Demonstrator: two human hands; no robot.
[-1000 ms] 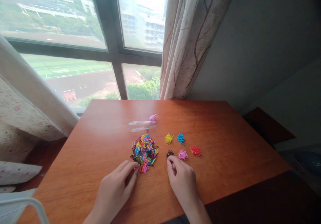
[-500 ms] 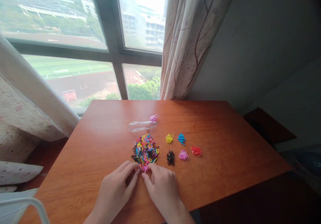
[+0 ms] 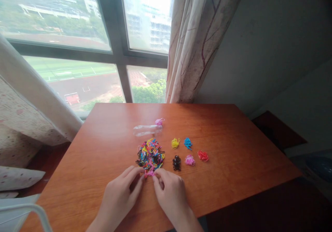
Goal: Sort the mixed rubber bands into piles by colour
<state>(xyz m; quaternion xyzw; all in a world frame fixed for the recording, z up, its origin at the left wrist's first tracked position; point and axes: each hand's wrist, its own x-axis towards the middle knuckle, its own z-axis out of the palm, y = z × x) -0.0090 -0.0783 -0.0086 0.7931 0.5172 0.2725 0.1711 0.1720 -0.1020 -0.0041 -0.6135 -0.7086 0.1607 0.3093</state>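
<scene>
The left hand and right hand face each other, thumb and forefinger of each drawn close together; whether either pinches a band is too small to tell. Between their fingertips lie a few thin pink elastic loops, at the near edge of a mixed heap of small multicoloured elastic bands. Right of the heap sit five small single-colour clusters: glossy black bands nearest the right hand, then pale pink bands and red bands, with yellow bands and blue bands behind. Beyond the heap, a clear plastic container lies on the reddish-brown wooden table, before a grey-framed window.
</scene>
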